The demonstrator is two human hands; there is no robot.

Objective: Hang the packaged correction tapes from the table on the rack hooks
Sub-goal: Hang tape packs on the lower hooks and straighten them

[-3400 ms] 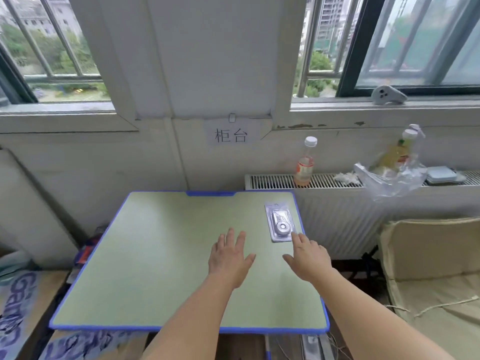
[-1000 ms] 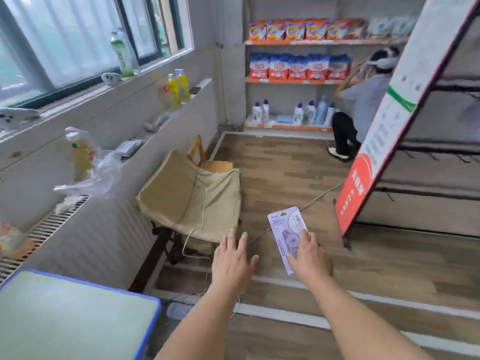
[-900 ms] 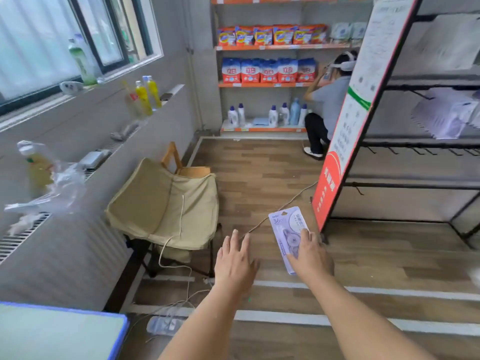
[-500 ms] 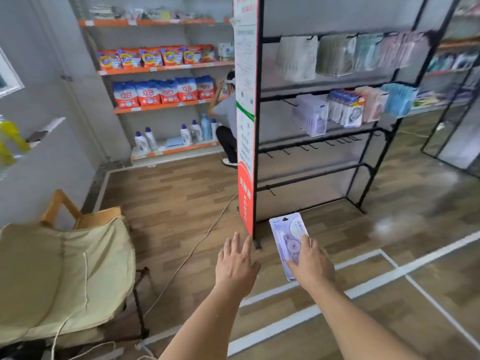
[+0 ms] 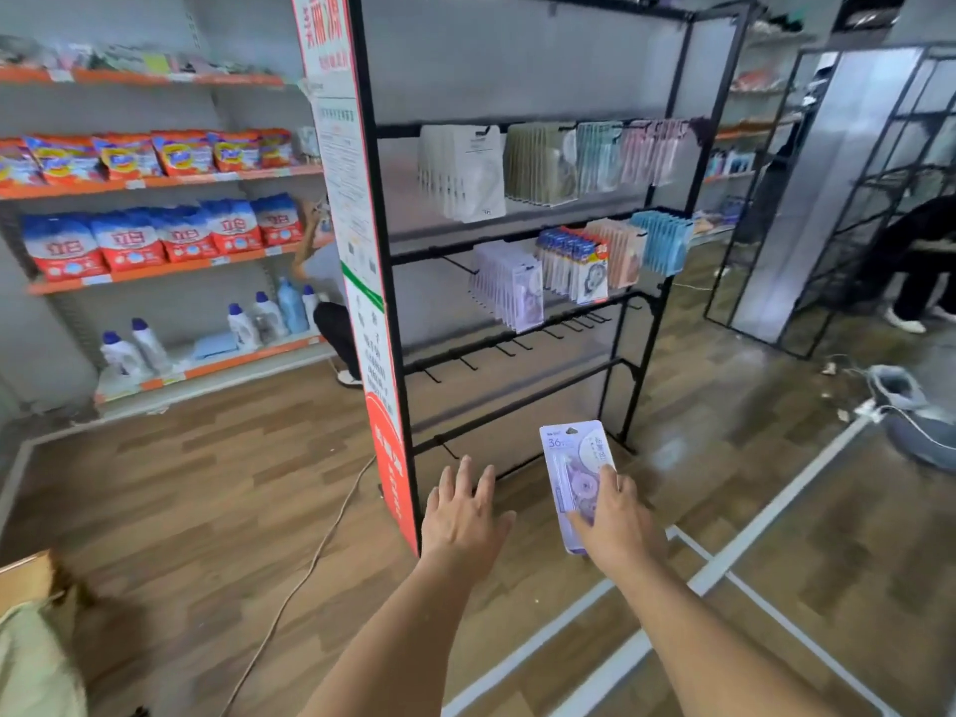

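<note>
The right hand (image 5: 618, 520) grasps the lower half of a flat, glossy lilac blister pack of correction tape (image 5: 577, 465), its card standing upright above the knuckles at 12 o'clock. The left hand (image 5: 462, 514) hovers released, fingers straight and spread, at the pack's 9 o'clock, apart from it. Beyond, at 12 o'clock, stands a black metal rack (image 5: 517, 240) with thin wire hooks (image 5: 509, 349) and hanging packets over wood-grain flooring (image 5: 207, 483).

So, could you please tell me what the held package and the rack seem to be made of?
The lilac correction tape package looks like printed card under a clear glossy plastic blister, going by its sheen. The black display rack seems to be thin painted metal bar, matte.
</note>
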